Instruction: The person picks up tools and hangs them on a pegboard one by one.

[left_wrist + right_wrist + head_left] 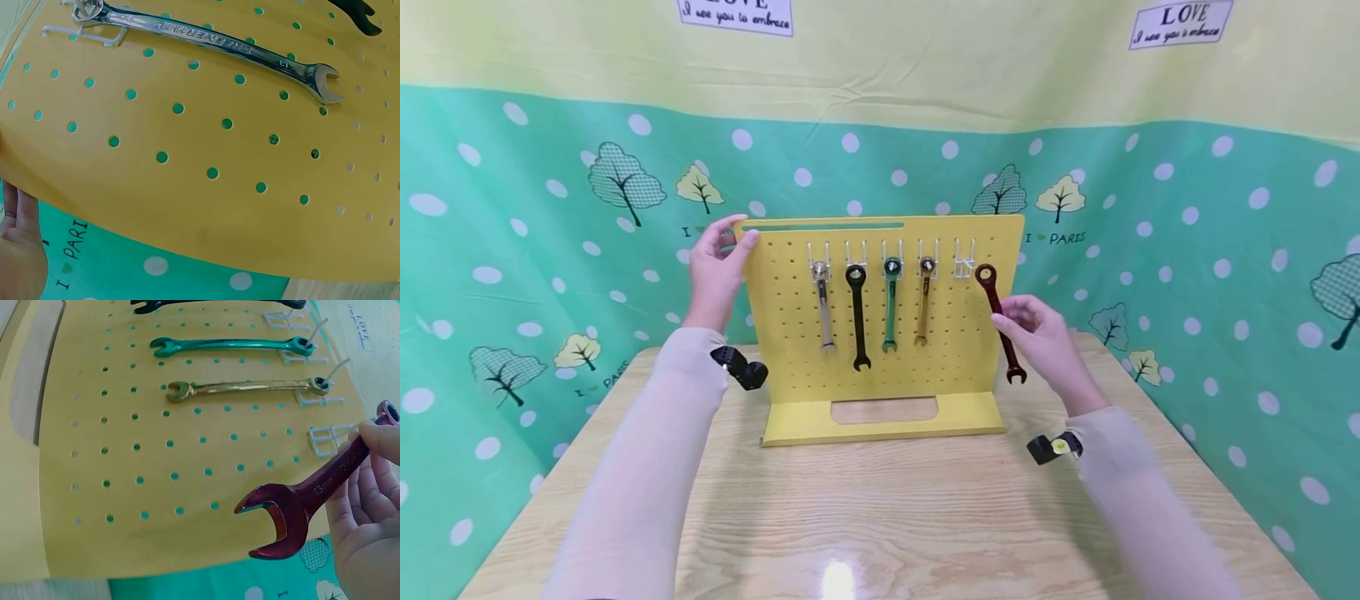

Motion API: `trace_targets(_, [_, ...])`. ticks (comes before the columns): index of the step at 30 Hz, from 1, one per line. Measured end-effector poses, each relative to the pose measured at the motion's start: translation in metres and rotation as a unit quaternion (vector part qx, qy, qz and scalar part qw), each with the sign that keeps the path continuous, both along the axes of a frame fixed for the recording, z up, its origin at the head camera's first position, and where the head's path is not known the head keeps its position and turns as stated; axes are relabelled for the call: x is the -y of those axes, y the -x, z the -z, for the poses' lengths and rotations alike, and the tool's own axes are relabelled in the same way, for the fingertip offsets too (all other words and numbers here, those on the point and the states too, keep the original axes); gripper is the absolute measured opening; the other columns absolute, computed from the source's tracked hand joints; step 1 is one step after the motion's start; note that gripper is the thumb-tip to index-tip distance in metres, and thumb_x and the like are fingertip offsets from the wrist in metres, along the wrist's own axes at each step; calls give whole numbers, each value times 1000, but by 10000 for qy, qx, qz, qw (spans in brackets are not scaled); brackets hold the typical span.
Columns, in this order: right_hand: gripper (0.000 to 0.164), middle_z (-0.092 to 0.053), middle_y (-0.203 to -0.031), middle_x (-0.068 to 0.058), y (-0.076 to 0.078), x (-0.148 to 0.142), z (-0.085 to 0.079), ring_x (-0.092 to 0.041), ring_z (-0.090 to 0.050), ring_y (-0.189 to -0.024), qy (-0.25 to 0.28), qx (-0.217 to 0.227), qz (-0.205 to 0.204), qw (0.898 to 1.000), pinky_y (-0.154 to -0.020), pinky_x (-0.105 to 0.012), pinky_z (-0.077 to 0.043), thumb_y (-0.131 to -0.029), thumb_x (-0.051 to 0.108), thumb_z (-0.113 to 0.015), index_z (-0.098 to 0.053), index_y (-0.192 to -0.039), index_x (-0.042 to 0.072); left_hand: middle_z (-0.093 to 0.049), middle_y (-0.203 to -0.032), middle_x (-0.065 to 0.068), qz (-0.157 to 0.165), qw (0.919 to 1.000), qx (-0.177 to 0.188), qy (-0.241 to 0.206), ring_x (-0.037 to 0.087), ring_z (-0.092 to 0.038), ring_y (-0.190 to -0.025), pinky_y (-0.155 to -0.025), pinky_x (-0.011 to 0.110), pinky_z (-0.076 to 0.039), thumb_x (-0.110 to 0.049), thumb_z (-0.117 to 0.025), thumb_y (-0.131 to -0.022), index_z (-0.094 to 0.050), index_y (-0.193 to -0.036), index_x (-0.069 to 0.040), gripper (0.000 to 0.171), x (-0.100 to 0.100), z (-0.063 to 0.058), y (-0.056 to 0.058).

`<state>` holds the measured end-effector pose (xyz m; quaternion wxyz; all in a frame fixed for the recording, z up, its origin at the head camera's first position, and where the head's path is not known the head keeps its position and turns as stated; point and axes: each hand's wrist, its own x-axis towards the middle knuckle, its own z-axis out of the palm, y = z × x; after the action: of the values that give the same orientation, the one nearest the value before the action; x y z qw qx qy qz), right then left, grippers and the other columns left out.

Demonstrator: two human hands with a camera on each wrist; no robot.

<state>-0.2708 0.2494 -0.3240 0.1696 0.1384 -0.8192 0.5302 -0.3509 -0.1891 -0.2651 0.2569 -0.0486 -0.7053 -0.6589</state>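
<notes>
A yellow pegboard [955, 350] stands upright on the table, and my left hand [717, 271] grips its upper left corner. My right hand [1037, 337] pinches a dark red combination wrench [306, 500] by its shaft, ring end up and open jaw down, in front of the board's right edge. Beside the wrench's ring end is a bare white hook [964, 258]. Four other hooks carry wrenches: silver [206, 39], black [859, 317], green [231, 345] and gold [250, 386]. In the left wrist view only part of the left hand shows, at the lower left.
The board's yellow foot [797, 423] rests on a light wood table [880, 517]. A green polka-dot cloth [550, 250] with printed trees hangs behind and at both sides. Each wrist wears a small black camera [741, 368].
</notes>
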Motion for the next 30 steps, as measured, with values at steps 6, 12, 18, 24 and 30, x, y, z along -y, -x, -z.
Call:
trace_targets(6, [43, -65, -110, -11, 9, 10, 1, -17, -61, -99, 204, 71, 34, 9998, -85, -19, -50, -97, 32, -69, -59, -124, 0, -60, -111, 1, -10, 10000, 8, -7, 15, -59, -95, -74, 22, -52, -38, -72, -91, -65, -130, -28, 41, 1, 1, 0])
trace_targets(12, [42, -65, -108, -8, 14, 12, 7, -17, -61, -98, 362, 135, 69, 9992, -88, -20, -49, -97, 31, -70, -59, -123, 1, -60, -111, 1, 6, 10000, -35, 25, 15, -59, -95, -77, 23, -52, -38, -72, -91, -64, -131, -25, 43, 1, 1, 1])
trace_targets(18, [46, -64, -112, -12, 18, 14, 11, -18, -61, -101, 414, 428, 66, 9982, -90, -22, -49, -97, 33, -69, -58, -127, 0, -60, -110, 1, 9, 10000, -30, 0, 14, -59, -94, -75, 22, -53, -37, -72, -91, -65, -129, -28, 40, 1, 1, 2])
trace_targets(24, [49, -63, -115, -9, 25, 16, 14, -18, -60, -104, 611, 668, 40, 9959, -94, -24, -48, -97, 35, -68, -56, -130, 2, -60, -112, 1, -8, 10000, 37, 46, 15, -59, -95, -75, 24, -53, -38, -72, -91, -64, -132, -26, 44, 1, 1, 3])
trace_targets(30, [49, -62, -115, -11, 33, 23, 16, -19, -60, -103, 811, 787, -94, 9935, -92, -27, -52, -97, 32, -69, -55, -131, 0, -61, -111, 1, 0, 10000, -25, 4, 15, -60, -94, -76, 24, -52, -37, -72, -91, -65, -131, -25, 42, 1, 2, 2])
